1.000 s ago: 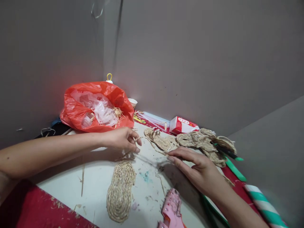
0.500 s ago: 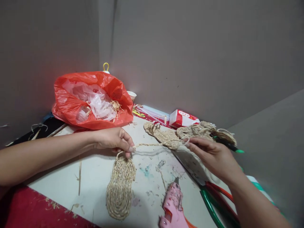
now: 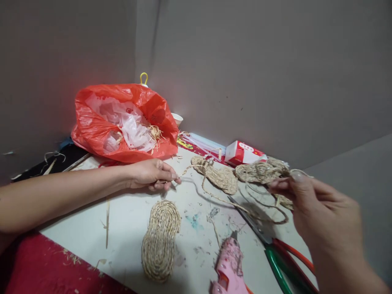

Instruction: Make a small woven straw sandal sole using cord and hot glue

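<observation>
My left hand (image 3: 152,174) rests on the white board (image 3: 128,222) and pinches one end of a thin braided straw cord (image 3: 226,201). The cord runs right across the board in a slack curve to my right hand (image 3: 318,212), which is raised and pinches its other end. Below my left hand lies an oval woven straw sole (image 3: 161,240). Beyond the cord lie a second woven sole (image 3: 218,176) and a heap of more woven straw pieces (image 3: 261,171).
A red plastic bag (image 3: 122,122) with clear plastic and straw sits at the back left. A pink glue gun (image 3: 229,267) and red-and-green handled scissors (image 3: 275,253) lie at the front right. A red-white box (image 3: 243,153) and a small white cup (image 3: 177,119) stand by the grey wall.
My right hand has lifted and pulled to the right with the cord, drawing it out longer. My left hand has stayed put pinching the other end.
</observation>
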`<state>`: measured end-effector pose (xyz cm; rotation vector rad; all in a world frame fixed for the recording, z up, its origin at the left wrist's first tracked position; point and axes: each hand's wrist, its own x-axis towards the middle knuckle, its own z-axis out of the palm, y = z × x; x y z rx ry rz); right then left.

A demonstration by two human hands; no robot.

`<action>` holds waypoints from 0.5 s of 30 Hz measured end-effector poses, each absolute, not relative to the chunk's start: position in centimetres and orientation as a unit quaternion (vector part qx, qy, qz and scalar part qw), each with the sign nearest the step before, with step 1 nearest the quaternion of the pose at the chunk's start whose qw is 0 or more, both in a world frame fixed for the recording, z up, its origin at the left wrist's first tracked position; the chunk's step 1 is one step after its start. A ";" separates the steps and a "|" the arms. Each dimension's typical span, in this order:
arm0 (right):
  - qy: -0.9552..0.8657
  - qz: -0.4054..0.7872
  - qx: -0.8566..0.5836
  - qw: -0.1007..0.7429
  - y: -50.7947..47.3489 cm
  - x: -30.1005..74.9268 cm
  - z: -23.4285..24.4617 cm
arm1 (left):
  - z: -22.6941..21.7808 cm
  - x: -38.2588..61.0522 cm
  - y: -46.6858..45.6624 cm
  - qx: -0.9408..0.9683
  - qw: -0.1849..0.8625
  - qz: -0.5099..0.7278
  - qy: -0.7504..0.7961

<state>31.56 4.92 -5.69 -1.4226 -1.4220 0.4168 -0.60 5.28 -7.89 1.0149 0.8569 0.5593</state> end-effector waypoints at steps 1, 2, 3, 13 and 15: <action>-0.574 0.189 -0.588 0.538 4.4 31.0 -5.2 | -7.8 -0.5 5.2 0.474 0.744 0.259 0.393; -0.568 0.205 -0.585 0.541 3.9 30.3 -4.7 | -7.7 -0.4 5.1 0.487 0.734 0.259 0.396; -0.571 0.195 -0.585 0.542 3.2 29.5 -4.1 | -7.6 -0.3 4.9 0.505 0.719 0.260 0.400; -0.948 -0.001 -0.285 0.144 0.1 22.7 -5.1 | -6.3 1.1 1.4 0.643 0.601 0.312 0.358; -0.944 0.042 -0.290 0.152 0.6 22.3 -6.0 | -5.8 1.2 1.5 0.627 0.614 0.327 0.350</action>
